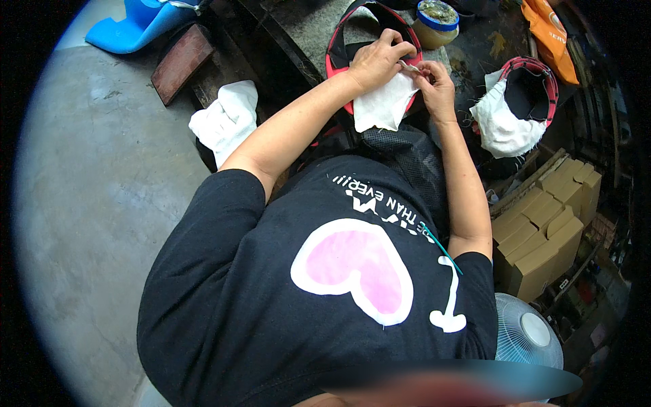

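Note:
A red and black horseshoe-shaped piece with a dark band lies in front of me at the top middle, its exact kind unclear. A white cloth hangs over its near part. My left hand has its fingers bent down at the cloth's upper edge. Close by on the right, my right hand pinches a gathered bit of the same edge. Both hands are closed, though the fingertips partly hide what they grip. Further right is a similar red-rimmed piece with white cloth draped over its near side.
A jar with a blue rim stands beyond my right hand. An orange bag is at the far right. Folded white cloth lies by my left forearm. Cardboard boxes and a round fan are at my right side.

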Tool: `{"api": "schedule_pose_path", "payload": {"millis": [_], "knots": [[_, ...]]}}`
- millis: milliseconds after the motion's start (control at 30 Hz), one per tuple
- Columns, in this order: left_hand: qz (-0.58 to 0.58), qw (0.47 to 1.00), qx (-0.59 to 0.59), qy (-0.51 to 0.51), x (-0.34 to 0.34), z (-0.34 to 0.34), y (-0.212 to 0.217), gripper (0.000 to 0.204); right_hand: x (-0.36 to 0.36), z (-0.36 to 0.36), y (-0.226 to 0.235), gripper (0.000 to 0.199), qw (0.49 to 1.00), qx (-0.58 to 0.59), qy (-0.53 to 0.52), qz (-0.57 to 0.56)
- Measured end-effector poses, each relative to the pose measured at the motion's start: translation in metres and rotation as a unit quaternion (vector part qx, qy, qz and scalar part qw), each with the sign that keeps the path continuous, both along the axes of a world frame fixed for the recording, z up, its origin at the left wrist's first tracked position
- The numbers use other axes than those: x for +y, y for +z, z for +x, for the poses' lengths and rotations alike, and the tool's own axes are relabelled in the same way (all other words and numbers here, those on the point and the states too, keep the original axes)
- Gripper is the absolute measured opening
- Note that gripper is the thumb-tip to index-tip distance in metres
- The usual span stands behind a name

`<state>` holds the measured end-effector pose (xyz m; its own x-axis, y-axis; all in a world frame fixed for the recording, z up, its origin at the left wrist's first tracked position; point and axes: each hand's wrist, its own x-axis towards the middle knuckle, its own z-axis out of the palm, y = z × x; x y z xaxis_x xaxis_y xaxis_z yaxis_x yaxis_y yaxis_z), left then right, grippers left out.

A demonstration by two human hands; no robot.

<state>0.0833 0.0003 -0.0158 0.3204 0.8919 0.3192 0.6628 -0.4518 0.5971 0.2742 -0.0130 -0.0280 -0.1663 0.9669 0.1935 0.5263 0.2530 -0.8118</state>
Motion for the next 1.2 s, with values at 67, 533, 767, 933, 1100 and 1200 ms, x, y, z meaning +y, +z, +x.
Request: {"api": "schedule_pose_path", "payload": {"millis": [67, 533, 767, 933, 1100, 1200], "knots": [[-0.004, 1.0, -0.005, -0.01, 0.001, -0.003, 0.0, 0.028, 0.002, 0.003, 0.003, 0.015, 1.0, -0.001, 0.022, 0.003], [-0.117, 0.988, -0.098, 0.026, 0.009, -0.003, -0.008, 0.02, 0.011, -0.022, 0.04, 0.027, 0.989, -0.125, 0.019, 0.07], [-0.13, 0.985, -0.115, 0.023, 0.008, 0.0, -0.007, 0.017, 0.023, -0.007, 0.035, 0.023, 0.995, -0.062, 0.035, -0.065], [-0.112, 0.989, -0.089, 0.03, 0.006, 0.001, -0.006, 0.018, 0.024, -0.003, 0.031, 0.018, 0.994, -0.051, 0.062, -0.071], [-0.094, 0.992, -0.069, 0.039, 0.006, 0.002, -0.005, 0.02, 0.031, 0.003, 0.028, 0.016, 0.985, 0.055, 0.026, -0.164], [-0.07, 0.996, -0.038, 0.03, 0.006, 0.002, -0.006, 0.021, 0.03, 0.004, 0.027, 0.015, 0.992, 0.002, 0.031, -0.12]]}}
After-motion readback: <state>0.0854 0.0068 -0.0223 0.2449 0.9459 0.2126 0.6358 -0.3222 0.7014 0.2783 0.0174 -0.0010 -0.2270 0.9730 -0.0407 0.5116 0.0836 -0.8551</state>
